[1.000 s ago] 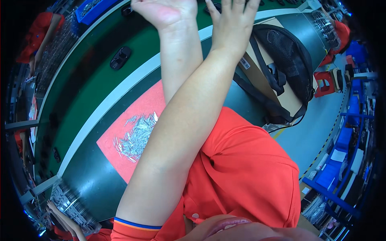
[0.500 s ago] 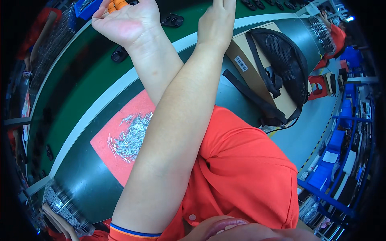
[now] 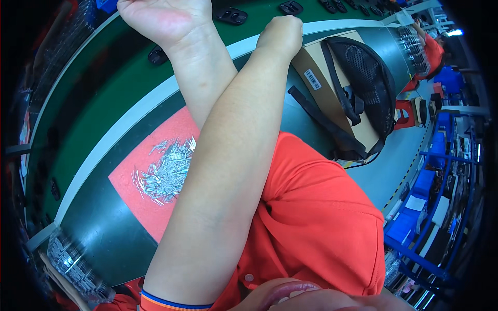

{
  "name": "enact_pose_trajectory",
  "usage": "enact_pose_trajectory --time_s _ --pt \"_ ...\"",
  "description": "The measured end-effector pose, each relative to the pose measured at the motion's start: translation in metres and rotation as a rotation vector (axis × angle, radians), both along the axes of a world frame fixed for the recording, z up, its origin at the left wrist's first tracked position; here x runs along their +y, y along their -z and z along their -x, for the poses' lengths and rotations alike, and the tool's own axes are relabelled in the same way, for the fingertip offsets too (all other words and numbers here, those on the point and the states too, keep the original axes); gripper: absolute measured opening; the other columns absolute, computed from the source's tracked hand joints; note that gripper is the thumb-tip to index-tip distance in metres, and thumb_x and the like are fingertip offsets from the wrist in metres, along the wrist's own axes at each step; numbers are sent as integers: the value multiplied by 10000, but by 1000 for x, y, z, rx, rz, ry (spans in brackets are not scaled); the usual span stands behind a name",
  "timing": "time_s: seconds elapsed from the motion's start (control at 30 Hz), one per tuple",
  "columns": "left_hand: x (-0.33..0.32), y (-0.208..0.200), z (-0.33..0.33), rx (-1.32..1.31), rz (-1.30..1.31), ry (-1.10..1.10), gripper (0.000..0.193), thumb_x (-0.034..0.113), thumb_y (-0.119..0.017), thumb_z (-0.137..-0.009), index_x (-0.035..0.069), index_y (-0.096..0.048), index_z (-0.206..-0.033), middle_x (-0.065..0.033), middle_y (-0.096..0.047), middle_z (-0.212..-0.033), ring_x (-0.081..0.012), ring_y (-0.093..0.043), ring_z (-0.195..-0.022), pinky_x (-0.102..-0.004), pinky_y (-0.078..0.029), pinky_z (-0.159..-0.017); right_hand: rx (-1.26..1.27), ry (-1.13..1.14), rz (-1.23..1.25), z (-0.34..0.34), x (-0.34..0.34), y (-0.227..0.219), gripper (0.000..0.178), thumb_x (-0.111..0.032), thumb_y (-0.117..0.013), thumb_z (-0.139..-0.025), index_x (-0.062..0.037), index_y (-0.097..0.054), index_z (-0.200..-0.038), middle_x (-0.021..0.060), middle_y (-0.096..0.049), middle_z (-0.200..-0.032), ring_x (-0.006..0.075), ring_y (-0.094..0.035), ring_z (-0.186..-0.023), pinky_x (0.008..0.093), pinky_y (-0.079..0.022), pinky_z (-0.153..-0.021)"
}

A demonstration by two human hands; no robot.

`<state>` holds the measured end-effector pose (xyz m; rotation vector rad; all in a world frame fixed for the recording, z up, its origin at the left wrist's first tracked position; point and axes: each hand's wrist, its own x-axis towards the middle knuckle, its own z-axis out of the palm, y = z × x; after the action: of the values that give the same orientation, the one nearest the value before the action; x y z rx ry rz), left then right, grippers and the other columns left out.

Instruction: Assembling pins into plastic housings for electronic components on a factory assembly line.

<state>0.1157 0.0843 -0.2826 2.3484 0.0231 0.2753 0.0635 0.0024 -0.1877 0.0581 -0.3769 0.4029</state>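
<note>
My left arm crosses over my right arm. At its upper end my left hand (image 3: pixel 281 36) is closed in a fist above the white rail; its inner side is hidden. My right hand (image 3: pixel 167 22) lies palm up over the green conveyor belt (image 3: pixel 111 96) at the upper left, its fingers cut off by the frame's top. Black plastic parts with holes ride on the belt: one part (image 3: pixel 231 16) sits between my hands, another (image 3: pixel 291 7) just beyond my left fist. Below my forearms, many thin silvery pins (image 3: pixel 165 173) lie heaped on a pink foam sheet (image 3: pixel 129 181), partly covered by my left arm.
A black mesh bag (image 3: pixel 363 78) with straps rests on an open cardboard box (image 3: pixel 313 67) to the right. A white rail (image 3: pixel 111 147) edges the belt. Blue bins (image 3: pixel 415 207) fill a rack at far right. Other people in red work at the frame's edges, one person (image 3: pixel 431 54) at upper right.
My left hand has drawn down and curled into a fist. My right hand has shifted up, taking its orange-covered fingers out of frame. A black part now shows beyond my left fist.
</note>
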Motion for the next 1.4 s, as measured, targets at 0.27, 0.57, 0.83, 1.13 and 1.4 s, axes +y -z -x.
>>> enact_pose_trajectory --time_s 0.27,0.57,0.83,1.13,1.4 --pt "17 1 14 664 -327 454 315 261 -757 -753 60 -724 -993 -141 -701 -986 -313 -659 -918 -423 -514 -795 -40 -4 -26 -4 -11 -9 377 -513 -542 -868 -156 -539 -745 22 -528 -632 156 -567 -588 365 -478 -636" --pt "29 -50 35 1072 -297 481 457 292 -767 -766 92 -681 -1168 -138 -621 -1248 -294 -633 -1078 -409 -500 -888 -68 3 -61 -12 -32 -15 371 -502 -547 -867 -156 -538 -733 19 -524 -622 152 -564 -578 359 -476 -629" --pt "25 -8 3 825 -164 355 412 449 -694 -809 67 -674 -961 -129 -613 -969 -268 -592 -834 -405 -483 -772 -95 17 -119 -23 -52 -24 367 -492 -552 -867 -156 -538 -722 16 -520 -613 148 -561 -569 355 -475 -623" --pt "-14 -21 24 308 -159 379 383 384 -654 -814 62 -716 -1014 -193 -679 -1049 -347 -650 -990 -428 -512 -854 -58 -146 -341 -54 4 -11 362 -482 -557 -867 -156 -537 -710 12 -516 -603 144 -557 -559 349 -474 -617" --pt "-2 -41 159 381 336 946 658 598 -472 -889 -10 -693 -1008 -184 -673 -1058 -322 -637 -980 -407 -471 -865 231 -573 -578 -26 108 -27 256 -219 -619 -768 -150 -476 -567 -29 -399 -462 99 -422 -371 265 -389 -450"
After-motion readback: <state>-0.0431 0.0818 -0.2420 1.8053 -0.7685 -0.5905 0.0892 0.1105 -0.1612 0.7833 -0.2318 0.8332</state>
